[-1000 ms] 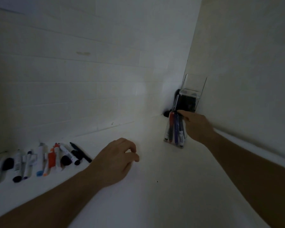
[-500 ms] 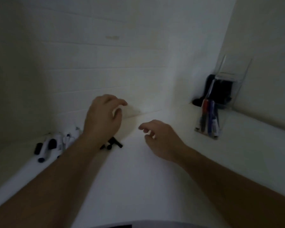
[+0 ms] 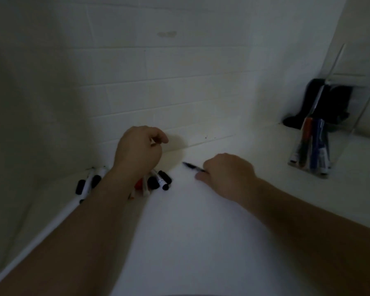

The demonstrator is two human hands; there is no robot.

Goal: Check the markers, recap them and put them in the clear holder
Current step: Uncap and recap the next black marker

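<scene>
Pen [image 3: 193,167] is pinched by the right hand [image 3: 226,174] for checking, while the left hand [image 3: 138,151], loosely curled and empty, is held above the markers [image 3: 158,181], far from the holder [image 3: 320,144].

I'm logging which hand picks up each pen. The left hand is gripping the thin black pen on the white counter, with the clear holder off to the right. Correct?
Not quite: the right hand grips the thin black pen, as the head view shows. The left hand holds nothing. The clear holder is indeed off to the right.

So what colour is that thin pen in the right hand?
Black, as far as the dim head view shows: the pen in the right hand.
</scene>
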